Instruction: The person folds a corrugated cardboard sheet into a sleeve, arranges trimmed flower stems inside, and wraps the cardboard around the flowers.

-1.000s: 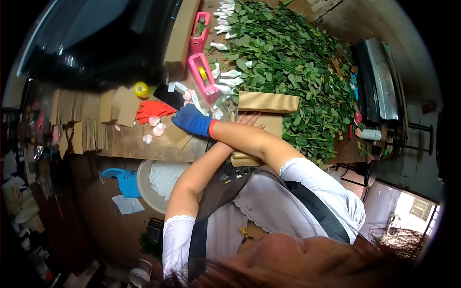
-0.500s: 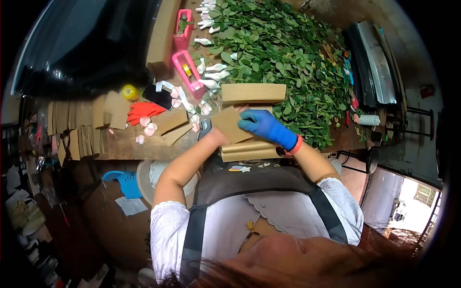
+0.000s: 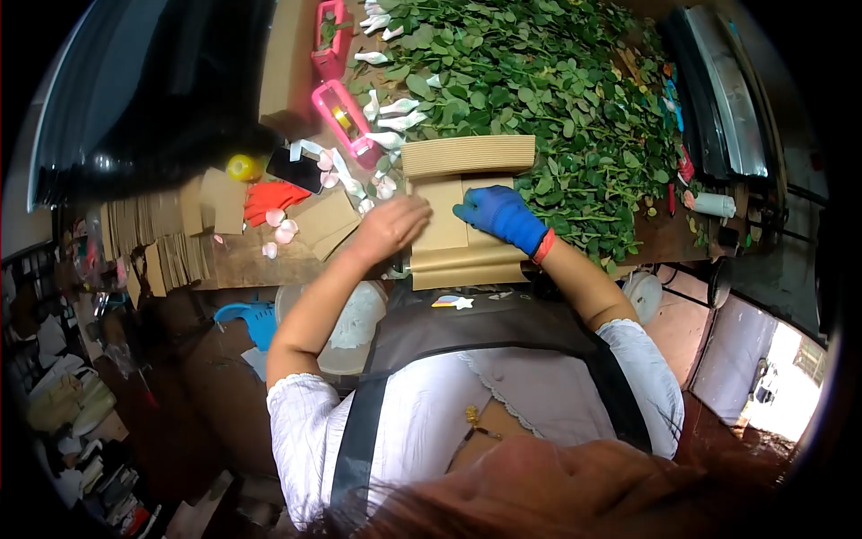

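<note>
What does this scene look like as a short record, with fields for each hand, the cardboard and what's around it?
Left hand: bare, by the left edge of the flat cardboard; grip unclear
Right hand: blue-gloved, on the cardboard
Far side of cardboard: corrugated piece
Beyond and right: leafy stems
Left side: pink tape dispenser, phone, red glove

A wooden table [image 3: 235,261] bears leafy stems [image 3: 557,112], cardboard sheets [image 3: 442,211], a pink tape dispenser [image 3: 361,149] and a red glove [image 3: 268,201].
</note>
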Demonstrator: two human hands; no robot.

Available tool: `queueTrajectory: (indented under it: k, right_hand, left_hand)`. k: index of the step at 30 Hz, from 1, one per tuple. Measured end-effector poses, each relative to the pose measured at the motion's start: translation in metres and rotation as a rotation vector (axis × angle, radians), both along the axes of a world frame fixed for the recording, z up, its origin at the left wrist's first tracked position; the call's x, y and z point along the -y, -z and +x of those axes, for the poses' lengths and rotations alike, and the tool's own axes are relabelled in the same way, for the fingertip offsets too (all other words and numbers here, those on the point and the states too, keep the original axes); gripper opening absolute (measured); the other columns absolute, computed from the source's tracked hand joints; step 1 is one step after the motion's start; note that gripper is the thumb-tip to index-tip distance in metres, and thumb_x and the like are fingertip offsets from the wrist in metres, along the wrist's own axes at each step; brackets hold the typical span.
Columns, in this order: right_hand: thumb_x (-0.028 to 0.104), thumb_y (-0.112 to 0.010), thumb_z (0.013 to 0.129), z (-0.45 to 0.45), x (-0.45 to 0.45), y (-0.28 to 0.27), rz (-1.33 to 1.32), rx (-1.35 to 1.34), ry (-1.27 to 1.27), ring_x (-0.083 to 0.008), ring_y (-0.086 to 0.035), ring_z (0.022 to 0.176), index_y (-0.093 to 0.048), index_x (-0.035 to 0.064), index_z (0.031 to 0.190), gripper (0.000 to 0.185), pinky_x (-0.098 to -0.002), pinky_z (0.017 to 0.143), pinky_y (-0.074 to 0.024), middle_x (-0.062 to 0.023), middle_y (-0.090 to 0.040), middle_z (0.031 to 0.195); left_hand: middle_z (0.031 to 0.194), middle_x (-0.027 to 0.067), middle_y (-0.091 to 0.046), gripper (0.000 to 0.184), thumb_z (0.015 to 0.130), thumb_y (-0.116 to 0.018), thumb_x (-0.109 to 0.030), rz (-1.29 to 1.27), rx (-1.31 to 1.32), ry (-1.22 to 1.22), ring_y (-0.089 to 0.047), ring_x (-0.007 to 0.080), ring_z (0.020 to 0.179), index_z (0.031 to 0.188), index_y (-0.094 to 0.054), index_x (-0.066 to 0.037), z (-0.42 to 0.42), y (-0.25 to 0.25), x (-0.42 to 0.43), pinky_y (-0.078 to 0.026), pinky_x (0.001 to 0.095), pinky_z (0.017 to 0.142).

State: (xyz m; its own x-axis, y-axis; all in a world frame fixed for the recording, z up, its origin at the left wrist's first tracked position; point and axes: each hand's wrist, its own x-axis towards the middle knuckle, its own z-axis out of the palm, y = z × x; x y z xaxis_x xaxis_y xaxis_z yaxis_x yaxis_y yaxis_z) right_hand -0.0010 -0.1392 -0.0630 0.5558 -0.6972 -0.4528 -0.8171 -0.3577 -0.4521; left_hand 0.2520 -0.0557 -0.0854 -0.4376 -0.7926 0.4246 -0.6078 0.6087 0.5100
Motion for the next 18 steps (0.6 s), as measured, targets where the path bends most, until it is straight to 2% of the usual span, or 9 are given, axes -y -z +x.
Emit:
queueTrajectory:
  k: [1, 2, 6, 8, 11, 12, 13, 15, 18]
  right_hand:
    - [0.049, -0.053, 0.092, -0.001, -0.003, 0.006, -0.037, -0.005, -0.033, -0.0355, -0.069, 0.076, -0.07, 0.0094, 0.087, 0.044, -0.045, 0.074, -0.0552, -0.0146, -0.072, 0.079]
    - [0.05, -0.053, 0.092, -0.001, -0.005, 0.014, -0.081, -0.011, -0.062, -0.0358, -0.069, 0.076, -0.071, 0.01, 0.089, 0.044, -0.0462, 0.075, -0.0551, -0.0152, -0.072, 0.08]
    - [0.046, -0.055, 0.093, 0.002, 0.003, -0.006, -0.05, -0.034, -0.283, -0.0365, -0.069, 0.078, -0.073, 0.0139, 0.093, 0.037, -0.0463, 0.072, -0.0552, -0.0162, -0.071, 0.084]
    - [0.045, -0.059, 0.092, 0.008, 0.014, -0.052, 0.142, 0.32, -0.266, -0.0358, -0.069, 0.083, -0.073, 0.0148, 0.094, 0.033, -0.044, 0.077, -0.0558, -0.014, -0.072, 0.088]
    - [0.04, -0.062, 0.095, 0.023, 0.078, -0.066, -0.103, 0.729, -0.05, -0.033, -0.069, 0.097, -0.065, 0.0178, 0.127, 0.039, -0.0417, 0.085, -0.0554, -0.0133, -0.071, 0.111]
    - [0.038, -0.06, 0.096, 0.027, 0.12, -0.054, -0.307, 0.728, -0.052, -0.0331, -0.069, 0.098, -0.063, 0.0152, 0.13, 0.041, -0.0426, 0.086, -0.0556, -0.0141, -0.07, 0.116]
    - [0.03, -0.062, 0.096, 0.03, 0.166, -0.063, -0.275, 0.628, 0.003, -0.0337, -0.064, 0.115, -0.059, 0.0114, 0.135, 0.044, -0.0406, 0.098, -0.0516, -0.017, -0.061, 0.135]
    - [0.036, -0.059, 0.095, 0.036, 0.25, -0.013, -0.644, 0.58, 0.185, -0.0355, -0.061, 0.116, -0.054, 0.0153, 0.141, 0.05, -0.0437, 0.097, -0.0503, -0.0166, -0.06, 0.135]
    - [0.032, -0.062, 0.091, 0.036, 0.327, 0.039, -0.78, 0.161, 0.325, -0.0341, -0.052, 0.128, -0.054, 0.0134, 0.139, 0.052, -0.0452, 0.104, -0.044, -0.0145, -0.053, 0.142]
  left_hand:
    - [0.1, 0.0087, -0.072, 0.02, 0.084, -0.075, -0.013, -0.03, -0.009, 0.013, -0.07, 0.0263, 0.095, 0.102, -0.072, -0.004, -0.014, -0.011, 0.002, -0.059, 0.0353, 0.079]
    - [0.095, 0.0089, -0.071, 0.014, 0.083, -0.076, -0.012, 0.102, 0.028, 0.045, -0.069, 0.0272, 0.091, 0.094, -0.072, -0.004, -0.023, -0.007, 0.001, -0.058, 0.0354, 0.077]
    - [0.092, 0.0083, -0.07, 0.01, 0.08, -0.076, -0.012, 0.151, 0.074, -0.013, -0.069, 0.0263, 0.087, 0.08, -0.07, -0.004, -0.033, -0.004, 0.0, -0.058, 0.0354, 0.074]
    - [0.093, 0.0079, -0.07, 0.009, 0.08, -0.076, -0.011, 0.162, 0.107, -0.02, -0.068, 0.0253, 0.087, 0.081, -0.07, -0.004, -0.034, -0.003, -0.003, -0.058, 0.0349, 0.074]
    - [0.092, 0.0126, -0.068, 0.01, 0.078, -0.074, -0.006, 0.196, 0.027, -0.027, -0.067, 0.0294, 0.089, 0.079, -0.066, 0.0, -0.039, -0.011, -0.002, -0.056, 0.037, 0.081]
    - [0.092, 0.0127, -0.068, 0.01, 0.078, -0.074, -0.005, 0.205, 0.017, -0.027, -0.067, 0.0297, 0.089, 0.08, -0.067, 0.0, -0.039, -0.015, -0.001, -0.056, 0.0379, 0.085]
    - [0.093, 0.0127, -0.068, 0.01, 0.078, -0.074, -0.005, 0.216, 0.011, -0.028, -0.067, 0.0298, 0.089, 0.081, -0.067, 0.0, -0.039, -0.015, 0.0, -0.056, 0.0387, 0.087]
    - [0.094, 0.0124, -0.068, 0.01, 0.077, -0.075, -0.003, 0.222, 0.004, -0.033, -0.066, 0.0307, 0.094, 0.082, -0.067, 0.0, -0.041, -0.015, 0.001, -0.055, 0.0409, 0.092]
    - [0.097, 0.0116, -0.067, 0.01, 0.077, -0.076, -0.002, 0.231, 0.012, -0.047, -0.065, 0.0342, 0.108, 0.084, -0.068, 0.0, -0.041, -0.018, 0.002, -0.053, 0.0445, 0.098]
